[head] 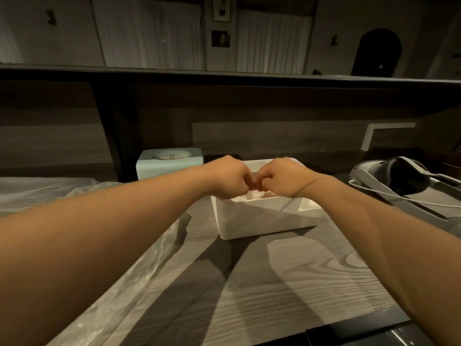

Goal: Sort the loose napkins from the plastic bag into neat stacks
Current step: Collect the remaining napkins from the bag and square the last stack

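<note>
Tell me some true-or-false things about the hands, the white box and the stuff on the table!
1. Both hands, left hand and right hand, meet over the white box. True.
2. The white box is tipped on its side. False: it stands upright, open at the top.
3. A clear plastic bag lies under the left arm. True.
4. The headset sits inside the white box. False: it lies on the table, right of it.
5. A pale blue box stands behind the left hand. True.

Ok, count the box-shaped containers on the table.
2. The white box sits mid-table under both hands, open-topped with white napkins inside. The pale blue box stands behind it to the left. The arms could hide others.
</note>
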Demonstrator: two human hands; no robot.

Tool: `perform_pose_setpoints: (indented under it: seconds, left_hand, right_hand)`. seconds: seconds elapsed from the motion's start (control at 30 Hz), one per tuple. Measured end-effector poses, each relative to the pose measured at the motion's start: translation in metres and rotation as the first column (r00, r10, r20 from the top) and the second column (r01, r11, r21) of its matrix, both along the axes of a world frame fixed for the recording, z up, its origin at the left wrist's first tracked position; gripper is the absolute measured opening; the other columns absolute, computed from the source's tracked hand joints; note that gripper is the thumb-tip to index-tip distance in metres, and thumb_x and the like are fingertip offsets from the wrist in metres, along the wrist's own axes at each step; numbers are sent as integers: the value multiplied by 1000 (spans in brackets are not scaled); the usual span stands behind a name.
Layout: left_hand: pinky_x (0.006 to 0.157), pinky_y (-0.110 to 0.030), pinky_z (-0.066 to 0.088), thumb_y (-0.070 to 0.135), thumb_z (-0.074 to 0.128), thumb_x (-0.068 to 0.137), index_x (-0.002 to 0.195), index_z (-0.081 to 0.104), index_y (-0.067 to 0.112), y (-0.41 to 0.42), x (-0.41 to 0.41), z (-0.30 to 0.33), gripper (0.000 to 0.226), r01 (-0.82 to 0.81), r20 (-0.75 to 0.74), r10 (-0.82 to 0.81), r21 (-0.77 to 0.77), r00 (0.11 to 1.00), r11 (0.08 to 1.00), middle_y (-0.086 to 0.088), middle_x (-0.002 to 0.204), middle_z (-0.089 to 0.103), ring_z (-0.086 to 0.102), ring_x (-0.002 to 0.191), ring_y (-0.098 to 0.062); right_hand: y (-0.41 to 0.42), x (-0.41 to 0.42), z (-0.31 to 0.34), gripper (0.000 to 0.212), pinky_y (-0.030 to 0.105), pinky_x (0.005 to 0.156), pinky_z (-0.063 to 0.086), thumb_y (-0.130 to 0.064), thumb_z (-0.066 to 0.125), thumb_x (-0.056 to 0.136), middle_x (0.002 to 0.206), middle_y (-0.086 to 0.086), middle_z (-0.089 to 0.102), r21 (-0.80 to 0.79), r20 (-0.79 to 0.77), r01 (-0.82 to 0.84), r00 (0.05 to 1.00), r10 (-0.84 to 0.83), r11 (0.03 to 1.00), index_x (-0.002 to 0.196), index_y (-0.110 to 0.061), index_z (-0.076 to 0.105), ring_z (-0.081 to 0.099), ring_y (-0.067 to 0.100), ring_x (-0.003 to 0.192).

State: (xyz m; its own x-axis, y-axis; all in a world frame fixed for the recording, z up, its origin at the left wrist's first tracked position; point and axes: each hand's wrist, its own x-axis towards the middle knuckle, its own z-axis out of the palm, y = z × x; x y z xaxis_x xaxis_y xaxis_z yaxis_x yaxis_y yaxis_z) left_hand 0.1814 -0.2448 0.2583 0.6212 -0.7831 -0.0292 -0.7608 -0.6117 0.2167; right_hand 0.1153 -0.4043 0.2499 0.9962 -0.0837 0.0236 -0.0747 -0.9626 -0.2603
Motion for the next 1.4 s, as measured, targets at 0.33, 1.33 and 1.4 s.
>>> perform_pose_setpoints:
  seconds: [0.33, 1.33, 1.4]
  left_hand:
    - [83, -24, 50, 40, 59, 102, 112, 70, 30, 110, -7, 20, 18, -83, -71, 60, -389, 996, 917, 11, 101, 71, 66, 94, -4]
    - [107, -45, 43, 83, 45, 85, 151, 43, 22, 396, 32, -72, 90, -733, 70, 730, 118, 680, 670, -8, 151, 50, 46, 134, -33]
    - [106, -43, 40, 88, 47, 81, 147, 48, 26, 399, 36, -72, 90, -721, 79, 720, 170, 689, 672, -4, 149, 51, 44, 136, -31]
  right_hand:
    - [84, -12, 7, 23, 18, 55, 45, -19, 54, 102, 83, -11, 69, 280, 465, -50, 881, -90, 959, 96, -36, 68, 59, 8, 61]
    - [334, 78, -104, 55, 45, 110, 35, -54, 55, 95, 138, -6, 49, -18, 208, -251, 946, 249, 968, 146, -35, 47, 41, 19, 133]
    - [336, 79, -106, 58, 43, 109, 34, -59, 58, 93, 134, -6, 48, -16, 225, -240, 945, 238, 971, 145, -36, 48, 41, 18, 131]
